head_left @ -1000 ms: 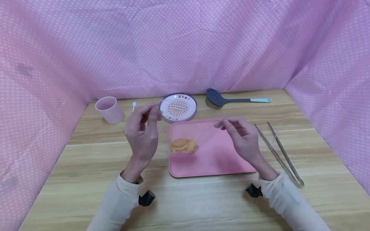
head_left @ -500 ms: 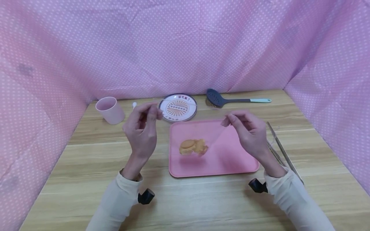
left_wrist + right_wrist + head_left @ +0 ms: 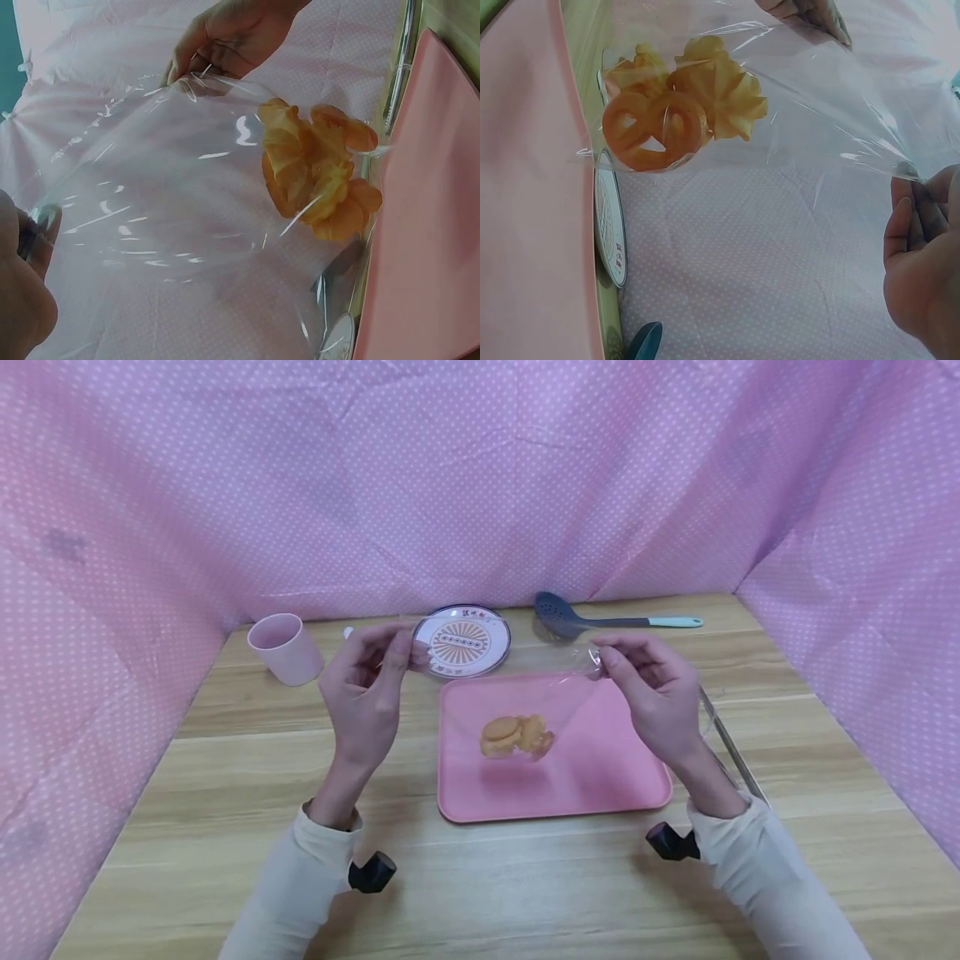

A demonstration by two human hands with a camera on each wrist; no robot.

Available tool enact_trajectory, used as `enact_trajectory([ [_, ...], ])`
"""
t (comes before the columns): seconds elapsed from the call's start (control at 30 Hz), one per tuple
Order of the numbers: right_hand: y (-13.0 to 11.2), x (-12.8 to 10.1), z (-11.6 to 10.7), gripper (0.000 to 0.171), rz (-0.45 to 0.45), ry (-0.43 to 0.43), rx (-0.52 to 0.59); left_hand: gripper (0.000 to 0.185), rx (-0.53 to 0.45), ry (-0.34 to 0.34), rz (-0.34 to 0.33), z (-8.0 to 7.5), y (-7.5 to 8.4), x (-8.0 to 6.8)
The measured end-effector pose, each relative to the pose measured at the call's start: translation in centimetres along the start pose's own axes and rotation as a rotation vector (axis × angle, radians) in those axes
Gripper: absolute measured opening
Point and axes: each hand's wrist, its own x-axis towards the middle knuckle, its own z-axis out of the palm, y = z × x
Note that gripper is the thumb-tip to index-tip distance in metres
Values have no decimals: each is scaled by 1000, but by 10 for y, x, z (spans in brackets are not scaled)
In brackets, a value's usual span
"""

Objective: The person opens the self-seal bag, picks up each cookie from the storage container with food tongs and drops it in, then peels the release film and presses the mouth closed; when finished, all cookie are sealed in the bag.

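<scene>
Raised bag (image 3: 517,702) — hands (image 3: 367,685) apart, above tray (image 3: 600,777)

Staged tabletop booth, not real kitchen. Pink polka-dot cloth (image 3: 480,485) hung as backdrop on far, left and right sides, closing in wooden table (image 3: 225,760). Kitchenware laid out like props: pink cup (image 3: 283,647) far left, patterned plate (image 3: 461,639) far centre, slotted spoon (image 3: 600,620) far right, pink tray (image 3: 600,777) centre, metal tongs (image 3: 731,747) right. No stove, sink or cupboards in view.
</scene>
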Motion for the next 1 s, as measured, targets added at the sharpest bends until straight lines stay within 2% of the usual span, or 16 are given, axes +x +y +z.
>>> enact_trajectory([
  [0.17, -2, 3, 0, 15, 10, 24, 28, 16, -71, -17, -32, -1, 1, -1],
  [0.37, -1, 4, 1, 17, -15, 19, 120, 10, -185, -19, -79, -2, 2, 0],
  [0.63, 1, 4, 1, 12, -76, 11, 213, 22, -282, -11, -121, -1, 5, 1],
  [0.73, 2, 3, 1, 10, -102, 10, 217, 26, -349, 2, -172, 0, 7, 2],
  [0.83, 2, 3, 0, 18, -121, 2, 205, 29, -404, 12, -235, 1, 9, 3],
  [1.0, 2, 2, 1, 26, -130, -18, 202, 34, -412, 7, -280, 1, 9, 4],
])
